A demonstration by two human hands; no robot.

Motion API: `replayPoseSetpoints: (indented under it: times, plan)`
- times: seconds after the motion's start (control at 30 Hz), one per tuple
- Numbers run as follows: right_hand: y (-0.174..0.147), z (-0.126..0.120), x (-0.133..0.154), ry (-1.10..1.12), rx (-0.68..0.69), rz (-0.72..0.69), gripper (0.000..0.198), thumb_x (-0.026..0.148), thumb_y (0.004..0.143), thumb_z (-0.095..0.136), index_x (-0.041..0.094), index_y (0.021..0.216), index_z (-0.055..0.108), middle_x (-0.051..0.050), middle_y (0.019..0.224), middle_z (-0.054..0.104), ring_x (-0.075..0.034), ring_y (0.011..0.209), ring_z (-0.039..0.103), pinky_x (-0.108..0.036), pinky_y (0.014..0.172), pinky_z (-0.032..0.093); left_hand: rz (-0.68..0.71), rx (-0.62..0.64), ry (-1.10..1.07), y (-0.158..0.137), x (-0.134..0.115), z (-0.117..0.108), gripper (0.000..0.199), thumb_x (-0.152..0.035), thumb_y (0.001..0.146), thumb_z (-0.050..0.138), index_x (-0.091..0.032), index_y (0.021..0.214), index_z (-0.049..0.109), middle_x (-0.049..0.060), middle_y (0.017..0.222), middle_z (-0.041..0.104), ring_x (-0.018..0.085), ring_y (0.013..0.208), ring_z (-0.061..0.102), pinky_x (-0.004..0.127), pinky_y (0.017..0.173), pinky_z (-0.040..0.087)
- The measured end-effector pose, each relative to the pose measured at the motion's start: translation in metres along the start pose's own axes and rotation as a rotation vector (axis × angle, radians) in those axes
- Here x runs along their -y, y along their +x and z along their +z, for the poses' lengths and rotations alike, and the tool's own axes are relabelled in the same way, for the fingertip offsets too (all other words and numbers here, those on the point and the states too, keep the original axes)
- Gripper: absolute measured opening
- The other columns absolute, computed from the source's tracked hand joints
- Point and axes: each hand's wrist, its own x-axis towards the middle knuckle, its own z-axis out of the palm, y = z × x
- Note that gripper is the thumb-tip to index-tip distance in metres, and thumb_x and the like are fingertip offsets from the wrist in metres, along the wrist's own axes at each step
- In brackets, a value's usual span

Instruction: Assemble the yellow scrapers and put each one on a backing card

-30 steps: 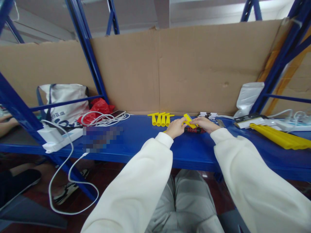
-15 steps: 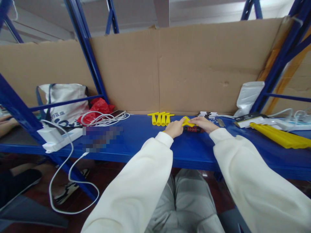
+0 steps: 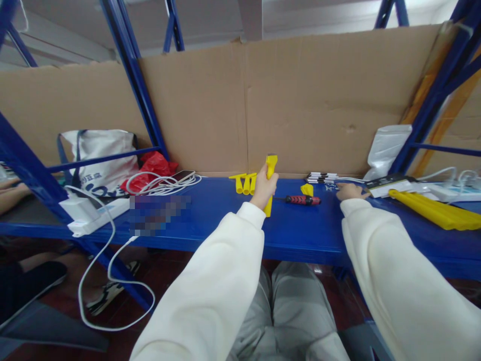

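Left hand (image 3: 266,188) holding yellow scraper (image 3: 271,164) in wrapping fingers (image 3: 272,180); right hand (image 3: 352,191) sitting at desk's (image 3: 225,225) right, cannot tell if fingers pinching; red screwdriver (image 3: 302,200) lying between.

On the bench (image 3: 221,220), the screwdriver (image 3: 302,200) lies right of three handles (image 3: 246,187), cardboard (image 3: 300,100) behind, a bag (image 3: 105,163) far left

Left grip (image 3: 264,187) wrapped round yellow tool (image 3: 271,166). Right grip (image 3: 351,191) low over blue counter (image 3: 221,220), contents unclear. Red-and-black screwdriver (image 3: 302,200) lies between them; yellow pieces (image 3: 246,186) at left.
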Motion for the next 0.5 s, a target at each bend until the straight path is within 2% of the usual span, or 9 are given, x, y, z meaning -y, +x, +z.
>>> replayPoseSetpoints:
  times: [0.07, 0.17, 0.3, 0.5]
  plan:
    - [-0.003, 0.003, -0.001, -0.023, 0.037, 0.066, 0.054, 0.008, 0.077, 0.048, 0.026, 0.125, 0.067, -0.016, 0.138, 0.054, -0.037, 0.135, 0.039, -0.069, 0.102, 0.031, 0.042, -0.037, -0.063, -0.002, 0.0, 0.002, 0.024, -0.009, 0.085, 0.05, -0.022, 0.106, 0.053, -0.01, 0.059, 0.047, 0.003, 0.037, 0.038, 0.015, 0.042, 0.032]
    - [-0.009, 0.002, 0.004, -0.014, 0.078, 0.092, 0.058, 0.007, 0.079, 0.045, 0.027, 0.131, 0.063, -0.014, 0.146, 0.048, -0.036, 0.141, 0.032, -0.068, 0.105, 0.03, -0.053, 0.017, -0.139, -0.005, 0.0, 0.003, 0.016, -0.006, 0.086, 0.043, -0.022, 0.087, 0.045, -0.012, 0.052, 0.037, 0.003, 0.034, 0.032, 0.016, 0.04, 0.026]
    - [-0.012, -0.001, 0.007, -0.005, 0.111, 0.107, 0.057, 0.007, 0.082, 0.043, 0.025, 0.134, 0.061, -0.015, 0.149, 0.044, -0.037, 0.142, 0.028, -0.068, 0.106, 0.027, -0.226, 0.094, -0.183, -0.007, 0.0, 0.004, 0.023, -0.004, 0.087, 0.042, -0.021, 0.073, 0.037, -0.011, 0.049, 0.036, 0.003, 0.032, 0.03, 0.017, 0.038, 0.024]
    - [-0.01, 0.001, 0.006, -0.019, 0.088, 0.104, 0.05, 0.007, 0.082, 0.045, 0.014, 0.128, 0.065, -0.026, 0.139, 0.051, -0.04, 0.136, 0.034, -0.069, 0.105, 0.025, -0.303, 0.128, -0.192, -0.007, 0.001, 0.004, 0.025, -0.005, 0.089, 0.041, -0.021, 0.07, 0.039, -0.01, 0.048, 0.037, 0.003, 0.033, 0.03, 0.017, 0.039, 0.024]
